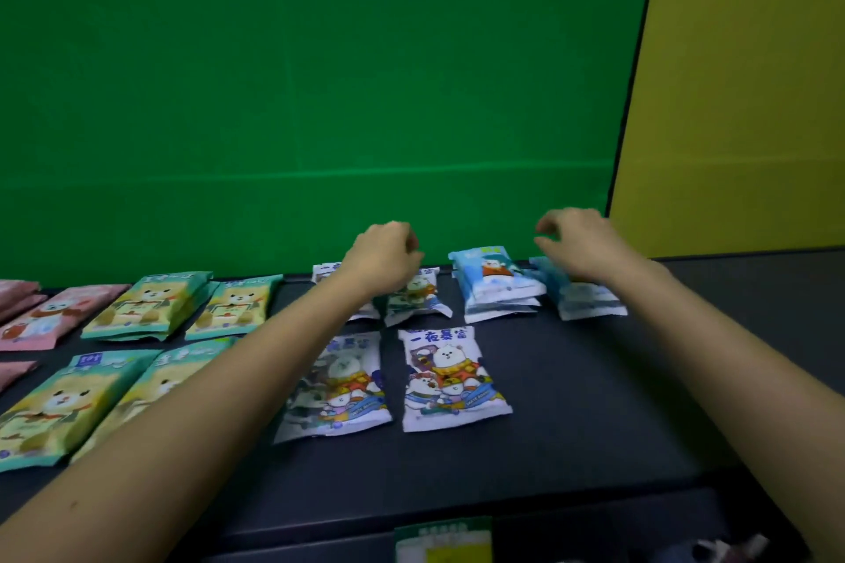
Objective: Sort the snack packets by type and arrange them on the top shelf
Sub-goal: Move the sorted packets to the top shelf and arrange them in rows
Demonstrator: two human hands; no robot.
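Note:
Snack packets lie in groups on the dark shelf top (pixel 594 402). Pink packets (pixel 50 315) are at the far left, and green bear packets (pixel 151 304) sit beside them in two rows. Two white packets (pixel 450 379) lie in the middle front, with more white ones (pixel 416 295) behind them. A stack of blue packets (pixel 496 283) is at the back right. My left hand (pixel 384 258) hovers curled over the back white packets, and nothing shows in it. My right hand (pixel 576 242) hangs with loose fingers over another blue packet (pixel 590 299), partly hiding it.
A green wall (pixel 320 82) rises right behind the shelf and a yellow panel (pixel 740 105) stands at the right. A green-and-yellow label (pixel 443 539) hangs on the shelf's front edge. Bare dark surface extends to the right of the blue packets.

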